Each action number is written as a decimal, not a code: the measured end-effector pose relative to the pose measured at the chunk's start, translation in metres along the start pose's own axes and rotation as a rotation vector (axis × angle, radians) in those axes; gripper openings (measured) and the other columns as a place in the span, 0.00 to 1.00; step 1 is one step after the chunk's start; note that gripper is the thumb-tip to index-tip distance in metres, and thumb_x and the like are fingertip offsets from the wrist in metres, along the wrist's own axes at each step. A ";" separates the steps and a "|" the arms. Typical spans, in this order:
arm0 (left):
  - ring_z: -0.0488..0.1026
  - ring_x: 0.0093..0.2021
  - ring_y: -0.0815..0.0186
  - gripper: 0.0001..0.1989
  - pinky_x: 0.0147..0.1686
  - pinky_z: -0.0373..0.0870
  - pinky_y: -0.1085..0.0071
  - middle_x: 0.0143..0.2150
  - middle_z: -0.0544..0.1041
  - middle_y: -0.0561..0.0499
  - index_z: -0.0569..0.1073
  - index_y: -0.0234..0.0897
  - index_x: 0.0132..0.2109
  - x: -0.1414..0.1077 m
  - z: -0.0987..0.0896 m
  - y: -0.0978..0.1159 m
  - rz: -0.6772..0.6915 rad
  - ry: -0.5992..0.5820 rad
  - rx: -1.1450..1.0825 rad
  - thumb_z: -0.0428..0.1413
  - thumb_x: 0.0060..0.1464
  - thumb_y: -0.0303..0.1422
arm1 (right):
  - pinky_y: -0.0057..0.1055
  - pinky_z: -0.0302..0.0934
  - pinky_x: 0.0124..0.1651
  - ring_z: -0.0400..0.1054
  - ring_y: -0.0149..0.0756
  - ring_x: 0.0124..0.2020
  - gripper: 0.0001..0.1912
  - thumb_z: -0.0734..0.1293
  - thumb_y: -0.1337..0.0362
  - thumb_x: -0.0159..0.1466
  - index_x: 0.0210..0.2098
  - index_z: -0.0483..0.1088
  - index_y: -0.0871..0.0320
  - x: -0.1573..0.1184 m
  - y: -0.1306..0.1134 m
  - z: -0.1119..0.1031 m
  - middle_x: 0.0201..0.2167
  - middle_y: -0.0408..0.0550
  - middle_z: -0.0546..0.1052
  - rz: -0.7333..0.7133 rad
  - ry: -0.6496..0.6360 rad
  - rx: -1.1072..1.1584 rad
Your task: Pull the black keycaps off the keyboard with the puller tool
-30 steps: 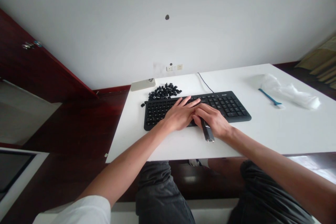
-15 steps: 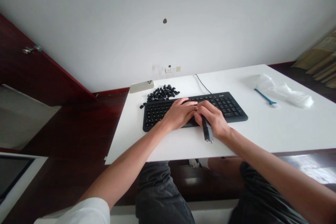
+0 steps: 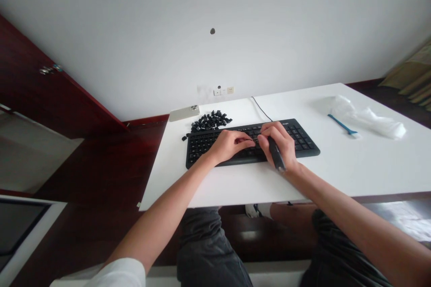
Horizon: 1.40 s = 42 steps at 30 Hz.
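A black keyboard (image 3: pixel 240 157) lies on the white table, partly covered by both hands. Over its middle, my left hand (image 3: pixel 230 144) is closed, its thumb and fingertips pinched at a thin wire-like piece too small to make out. To its right, my right hand (image 3: pixel 280 143) is wrapped round a black handled tool (image 3: pixel 276 157), whose rear end points toward me; its thin tip meets the left fingertips. Loose black keycaps (image 3: pixel 210 121) are heaped behind the keyboard's left part.
A phone (image 3: pixel 184 113) lies at the table's back left corner. On the right are a blue tool (image 3: pixel 341 124) and a crumpled clear plastic bag (image 3: pixel 373 119). A cable (image 3: pixel 261 107) runs back from the keyboard. My legs are under the table's front edge (image 3: pixel 215 205).
My hands have drawn slightly apart. The left fingers, spread flatter before, are now pinched together. The right hand and its tool have moved a little right and up.
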<state>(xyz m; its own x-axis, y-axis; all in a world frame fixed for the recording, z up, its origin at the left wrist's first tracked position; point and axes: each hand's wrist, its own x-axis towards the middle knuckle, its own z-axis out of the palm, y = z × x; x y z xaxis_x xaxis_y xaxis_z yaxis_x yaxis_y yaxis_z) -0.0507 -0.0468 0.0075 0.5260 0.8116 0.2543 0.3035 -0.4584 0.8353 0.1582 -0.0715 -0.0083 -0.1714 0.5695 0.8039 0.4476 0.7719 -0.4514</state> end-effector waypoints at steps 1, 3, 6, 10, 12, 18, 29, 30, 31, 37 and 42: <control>0.79 0.37 0.63 0.14 0.40 0.74 0.68 0.38 0.85 0.49 0.85 0.37 0.41 0.000 0.001 0.000 -0.014 -0.015 -0.036 0.63 0.66 0.43 | 0.43 0.68 0.43 0.70 0.42 0.40 0.07 0.66 0.68 0.72 0.38 0.65 0.52 0.001 0.001 0.000 0.41 0.51 0.72 0.009 0.004 0.000; 0.80 0.38 0.63 0.13 0.41 0.75 0.68 0.40 0.86 0.48 0.84 0.36 0.43 0.001 0.003 0.000 -0.037 -0.034 -0.110 0.62 0.66 0.41 | 0.44 0.68 0.44 0.70 0.42 0.40 0.07 0.66 0.68 0.72 0.38 0.65 0.52 0.002 0.001 0.001 0.41 0.51 0.71 0.018 -0.003 0.002; 0.81 0.41 0.63 0.10 0.45 0.77 0.66 0.45 0.86 0.46 0.84 0.36 0.47 0.002 0.006 -0.005 -0.051 -0.008 -0.199 0.63 0.64 0.37 | 0.44 0.68 0.45 0.70 0.43 0.41 0.07 0.66 0.67 0.72 0.37 0.65 0.52 0.001 0.002 0.001 0.41 0.51 0.71 0.030 0.006 0.004; 0.80 0.39 0.65 0.09 0.45 0.78 0.67 0.45 0.86 0.45 0.83 0.35 0.49 0.003 0.009 -0.012 -0.056 0.024 -0.233 0.64 0.63 0.32 | 0.45 0.67 0.45 0.71 0.43 0.41 0.07 0.65 0.67 0.72 0.37 0.65 0.52 0.002 0.002 0.002 0.40 0.50 0.71 0.038 0.025 0.005; 0.80 0.39 0.66 0.09 0.46 0.78 0.67 0.46 0.85 0.45 0.83 0.34 0.49 0.003 0.009 -0.013 -0.042 0.025 -0.231 0.64 0.63 0.31 | 0.44 0.67 0.45 0.70 0.43 0.41 0.08 0.65 0.67 0.73 0.36 0.64 0.52 0.003 0.002 0.001 0.40 0.50 0.71 0.043 0.032 0.003; 0.81 0.42 0.64 0.09 0.44 0.77 0.68 0.45 0.84 0.47 0.78 0.37 0.50 0.004 -0.012 -0.015 -0.032 0.119 -0.045 0.64 0.63 0.30 | 0.45 0.65 0.44 0.69 0.43 0.40 0.08 0.65 0.65 0.73 0.36 0.64 0.52 0.005 0.004 0.000 0.39 0.50 0.71 0.110 0.086 -0.031; 0.76 0.49 0.56 0.07 0.55 0.72 0.59 0.46 0.84 0.49 0.84 0.43 0.47 0.004 -0.082 -0.066 -0.203 0.485 0.647 0.63 0.64 0.29 | 0.41 0.63 0.41 0.68 0.40 0.37 0.09 0.65 0.64 0.74 0.36 0.64 0.52 0.004 0.010 0.001 0.38 0.48 0.71 0.148 -0.006 -0.044; 0.76 0.47 0.57 0.09 0.54 0.72 0.59 0.45 0.84 0.49 0.84 0.43 0.49 0.005 -0.082 -0.065 -0.210 0.477 0.629 0.63 0.64 0.29 | 0.41 0.63 0.41 0.68 0.40 0.37 0.09 0.65 0.64 0.74 0.36 0.64 0.52 0.004 0.010 0.001 0.38 0.48 0.71 0.152 -0.002 -0.045; 0.77 0.45 0.58 0.09 0.53 0.72 0.60 0.45 0.84 0.50 0.83 0.42 0.51 0.005 -0.081 -0.063 -0.208 0.475 0.613 0.63 0.65 0.29 | 0.41 0.63 0.41 0.68 0.40 0.36 0.09 0.65 0.64 0.74 0.36 0.64 0.52 0.004 0.010 0.001 0.38 0.48 0.71 0.156 0.002 -0.045; 0.76 0.44 0.60 0.09 0.50 0.73 0.62 0.44 0.83 0.49 0.83 0.42 0.52 0.004 -0.058 -0.025 -0.009 0.325 0.559 0.61 0.68 0.35 | 0.39 0.62 0.41 0.67 0.39 0.35 0.11 0.65 0.58 0.75 0.36 0.66 0.53 0.006 0.009 -0.001 0.35 0.47 0.72 0.194 -0.014 -0.053; 0.74 0.42 0.60 0.05 0.46 0.70 0.64 0.36 0.79 0.51 0.84 0.42 0.44 0.004 -0.032 -0.008 0.147 0.010 0.532 0.65 0.65 0.37 | 0.36 0.59 0.36 0.66 0.36 0.31 0.15 0.65 0.55 0.76 0.34 0.67 0.54 0.005 0.009 0.000 0.30 0.44 0.72 0.247 -0.123 -0.024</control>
<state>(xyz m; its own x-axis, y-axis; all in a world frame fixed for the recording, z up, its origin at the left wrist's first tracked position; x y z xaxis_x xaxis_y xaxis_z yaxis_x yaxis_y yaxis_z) -0.0769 -0.0286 0.0174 0.5862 0.7276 0.3563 0.5887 -0.6847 0.4296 0.1618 -0.0612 -0.0080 -0.1592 0.7705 0.6172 0.5097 0.5995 -0.6171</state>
